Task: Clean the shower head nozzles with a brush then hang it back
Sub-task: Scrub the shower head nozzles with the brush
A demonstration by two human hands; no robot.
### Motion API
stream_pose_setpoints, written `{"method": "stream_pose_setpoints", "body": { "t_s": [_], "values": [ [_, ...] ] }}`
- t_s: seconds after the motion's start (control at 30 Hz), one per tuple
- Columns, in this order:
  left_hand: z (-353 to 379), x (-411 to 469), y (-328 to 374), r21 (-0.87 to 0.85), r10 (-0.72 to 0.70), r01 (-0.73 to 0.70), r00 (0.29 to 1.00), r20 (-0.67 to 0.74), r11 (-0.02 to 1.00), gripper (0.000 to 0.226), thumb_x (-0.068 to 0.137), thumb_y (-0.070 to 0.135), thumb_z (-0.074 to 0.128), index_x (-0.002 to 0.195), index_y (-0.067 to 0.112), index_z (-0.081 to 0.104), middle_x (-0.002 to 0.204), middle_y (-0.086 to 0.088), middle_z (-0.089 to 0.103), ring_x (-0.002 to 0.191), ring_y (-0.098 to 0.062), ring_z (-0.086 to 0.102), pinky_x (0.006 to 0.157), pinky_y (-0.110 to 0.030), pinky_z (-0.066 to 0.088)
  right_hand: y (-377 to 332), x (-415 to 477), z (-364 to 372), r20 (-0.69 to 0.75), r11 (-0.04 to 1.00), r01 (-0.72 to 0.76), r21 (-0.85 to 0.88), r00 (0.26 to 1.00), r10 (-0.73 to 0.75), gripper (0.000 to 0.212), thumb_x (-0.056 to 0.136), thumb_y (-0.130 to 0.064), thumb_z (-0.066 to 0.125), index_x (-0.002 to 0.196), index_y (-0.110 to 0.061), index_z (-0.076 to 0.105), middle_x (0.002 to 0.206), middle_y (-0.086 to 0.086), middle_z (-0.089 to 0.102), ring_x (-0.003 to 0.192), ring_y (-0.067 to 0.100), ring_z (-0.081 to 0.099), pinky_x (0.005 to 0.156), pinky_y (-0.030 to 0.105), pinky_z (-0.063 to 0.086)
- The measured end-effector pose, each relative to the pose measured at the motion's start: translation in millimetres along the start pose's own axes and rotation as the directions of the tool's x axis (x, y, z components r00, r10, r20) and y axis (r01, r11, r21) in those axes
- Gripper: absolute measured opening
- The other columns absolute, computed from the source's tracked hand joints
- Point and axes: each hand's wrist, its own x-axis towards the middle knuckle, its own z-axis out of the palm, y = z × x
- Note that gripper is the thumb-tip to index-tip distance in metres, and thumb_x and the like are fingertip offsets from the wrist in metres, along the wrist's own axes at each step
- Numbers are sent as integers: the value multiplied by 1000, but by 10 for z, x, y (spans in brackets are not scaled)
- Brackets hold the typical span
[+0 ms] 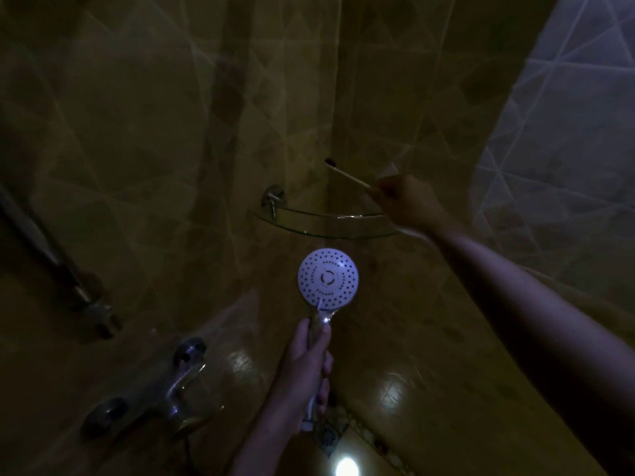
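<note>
Dim yellow-brown tiled walls [137, 132] meet behind a curved glass corner shelf [319, 228], below which the left hand [304, 369] wraps its fingers round the handle of the round white shower head [328, 278], nozzles facing the camera. Well apart, over the shelf, the right hand [409, 201] pinches the end of a slim pale-handled brush [348, 175]; gripped so far back, it could slip or skid off the nozzles. Darkness blurs the bristle tip and the right fingers' exact hold.
</note>
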Motion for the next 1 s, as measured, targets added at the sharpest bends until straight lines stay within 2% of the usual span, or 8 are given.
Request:
{"method": "stream_pose_setpoints", "body": {
  "t_s": [0.2,0.3,0.4,0.57,0.67,0.77,0.9,1.0],
  "values": [
    [-22,97,-15,25,-16,17,1000,-13,1000,14,101,44,51,91,34,55,59,3,49,32,-14,36,35,-15,30,68,535,258,113,985,-20,-170,993,40,26,96,-21,60,104,-2,75,110,24,69,107,39,63,90,41,49],
    [-49,133,-35,0,-45,45,999,-19,999,13,101,44,52,90,46,59,56,5,49,32,-14,36,35,-15,30,151,654,372,164,973,-53,-226,982,92,28,92,-30,65,107,-9,74,114,19,68,108,33,62,91,37,50],
    [-82,165,-75,2,-30,31,999,-30,1000,12,101,44,52,92,38,58,58,5,49,32,-14,35,37,-15,29,158,718,391,259,961,-81,-265,954,152,29,91,-32,67,114,-17,72,115,13,70,101,24,64,83,32,50],
    [-57,156,-87,10,-27,27,999,-27,1000,16,102,41,51,89,33,56,59,3,48,30,-15,34,35,-14,30,126,723,369,239,953,3,-301,968,73,27,90,-27,69,114,-16,73,116,13,71,108,29,64,93,35,48],
    [-54,126,-118,9,-34,34,999,-23,999,18,102,40,51,86,34,55,59,2,49,30,-15,34,36,-15,29,123,659,374,251,966,-61,-251,960,126,35,91,-29,69,121,-11,67,123,15,66,114,30,61,101,41,48],
    [-33,108,-141,-3,-54,54,998,-27,999,18,101,42,52,84,35,54,58,4,48,30,-13,34,37,-15,29,124,497,339,143,989,-100,-107,983,115,43,94,-34,65,130,-10,63,132,17,62,123,33,57,103,42,46],
    [-16,111,-197,-3,-72,72,997,-5,997,13,100,43,54,91,33,53,59,5,50,32,-13,36,37,-15,29,46,52,290,-88,999,-33,23,996,34,43,98,-37,60,131,-11,62,118,18,71,109,34,66,89,37,49],
    [18,138,-274,3,-77,77,997,18,997,12,100,42,54,96,31,53,61,4,53,31,-13,36,36,-15,30,3,-487,344,-289,990,41,135,957,0,44,96,-33,64,133,-9,60,128,16,63,117,28,60,97,37,48]
  ]
}}
